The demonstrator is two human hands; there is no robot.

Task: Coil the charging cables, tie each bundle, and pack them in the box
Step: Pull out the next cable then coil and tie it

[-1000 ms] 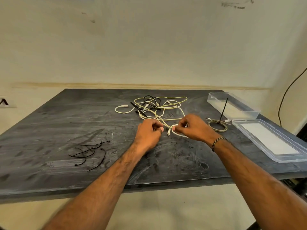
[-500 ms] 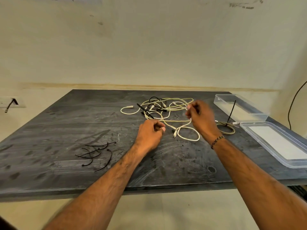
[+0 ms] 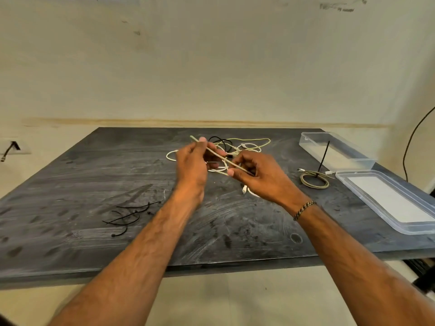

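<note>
- Head view: a person's left hand (image 3: pixel 191 164) and right hand (image 3: pixel 256 176) hold one pale cable (image 3: pixel 222 157) taut between them above the dark counter (image 3: pixel 70 184), in front of a loose tangle of cables (image 3: pixel 244 147).
- Left hand pinches the cable's upper end between thumb and fingertips; right hand has its fingers curled round the lower stretch, thumb pressed on top.
- Held span runs as a straight diagonal, high on the left and dropping toward the right; its long axis points from the left fingertips down into the right palm. The rest of it appears to trail below the right hand, where a white plug (image 3: pixel 244 189) lies on the counter.
- Both hands are on the cable, so the next loop likely turns on the right hand gathering slack toward the left.
- One finished coil (image 3: pixel 314 181), bound with a black tie, lies just beside the clear box (image 3: pixel 339 150); the box's lid (image 3: pixel 388 203) lies flat nearer the counter's right edge.
- Spare black ties (image 3: pixel 129 216) lie well apart to the left, within the left arm's reach.
- Tangled white and black cables behind the hands may snag the trailing length.
</note>
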